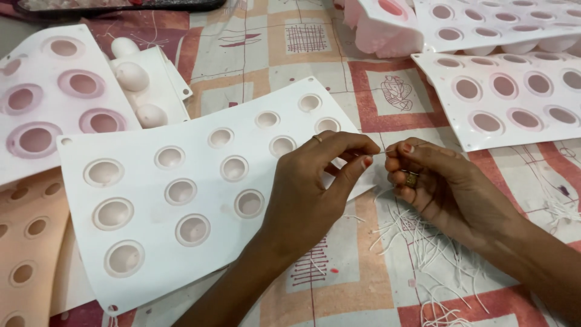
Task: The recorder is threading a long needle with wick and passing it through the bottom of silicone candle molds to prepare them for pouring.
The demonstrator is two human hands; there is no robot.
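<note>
I am pinching a thin white thread (382,149) between both hands, just above the counter (387,91). My left hand (315,181) is closing thumb and forefinger together on one end; my right hand (442,181) is clamping the other end the same way, its remaining fingers curled under. The two grips are nearly touching, with only a short stretch of thread showing between them, so fine that it is hard to make out.

Judging by its look, the thread is feather-light, limp and easily lost; it is likely to slip or fray unless I am taking it right at the fingertips, close to the end, with a gentle pinch rather than a hard squeeze.

Below my right hand, a loose heap of cut white threads (417,242) is lying scattered on the patterned cloth covering the counter. Under and beside my left hand, a white flexible mould sheet (151,194) with round cavities is lying tilted; it looks soft and bendy. To the far left, another mould with pink-rimmed hollows (36,103) is lying flat beside a mould with egg-shaped bumps (142,85), and a peach-coloured one (24,242) is lying at the lower left. More white moulds (508,97) are lying at the upper right, well apart from my hands.
</note>
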